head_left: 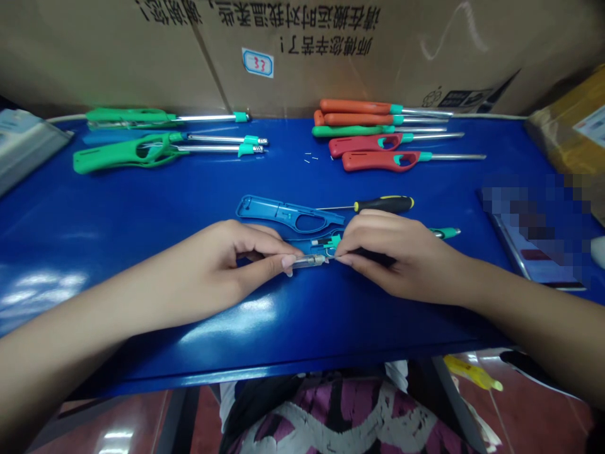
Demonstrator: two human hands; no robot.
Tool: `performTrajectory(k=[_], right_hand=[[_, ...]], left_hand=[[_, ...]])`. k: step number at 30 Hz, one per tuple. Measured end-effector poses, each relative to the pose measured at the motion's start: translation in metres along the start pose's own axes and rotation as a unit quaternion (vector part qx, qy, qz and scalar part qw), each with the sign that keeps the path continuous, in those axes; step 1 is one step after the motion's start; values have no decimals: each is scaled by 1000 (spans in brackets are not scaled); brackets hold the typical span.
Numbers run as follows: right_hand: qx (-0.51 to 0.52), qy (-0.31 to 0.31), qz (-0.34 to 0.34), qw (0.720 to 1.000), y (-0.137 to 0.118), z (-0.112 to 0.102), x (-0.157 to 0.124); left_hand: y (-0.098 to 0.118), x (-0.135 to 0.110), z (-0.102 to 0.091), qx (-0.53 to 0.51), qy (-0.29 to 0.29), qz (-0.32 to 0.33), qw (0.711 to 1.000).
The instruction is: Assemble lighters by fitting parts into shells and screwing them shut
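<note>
My left hand (pixel 231 258) pinches a small clear tube-like part (pixel 309 261) by its left end, just above the blue table (pixel 142 208). My right hand (pixel 392 252) is closed in a pinch at the part's right tip, over the inner works of a blue lighter. An opened blue lighter shell (pixel 288 214) lies just behind my fingers. A black-handled screwdriver (pixel 382 203) with a yellow end rests behind my right hand. A teal nozzle tip (pixel 444 232) sticks out to the right of that hand.
Several green long lighters (pixel 137 151) lie at the back left, several orange and red ones (pixel 378 142) at the back right. Tiny pins (pixel 309 157) lie between them. Cardboard boxes (pixel 302 44) wall off the back. A blurred flat object (pixel 534 233) sits at right.
</note>
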State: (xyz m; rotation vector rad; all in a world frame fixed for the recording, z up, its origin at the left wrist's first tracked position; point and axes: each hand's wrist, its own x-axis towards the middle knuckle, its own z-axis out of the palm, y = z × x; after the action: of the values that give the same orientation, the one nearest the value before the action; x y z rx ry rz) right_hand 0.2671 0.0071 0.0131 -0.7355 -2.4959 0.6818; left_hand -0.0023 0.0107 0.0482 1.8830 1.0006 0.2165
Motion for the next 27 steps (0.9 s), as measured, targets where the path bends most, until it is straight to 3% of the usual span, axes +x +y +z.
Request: performTrajectory(k=[27], right_hand=[[67, 18, -15, 997, 2, 3, 2]], left_hand=[[-1, 1, 1, 12, -2, 5, 1000]])
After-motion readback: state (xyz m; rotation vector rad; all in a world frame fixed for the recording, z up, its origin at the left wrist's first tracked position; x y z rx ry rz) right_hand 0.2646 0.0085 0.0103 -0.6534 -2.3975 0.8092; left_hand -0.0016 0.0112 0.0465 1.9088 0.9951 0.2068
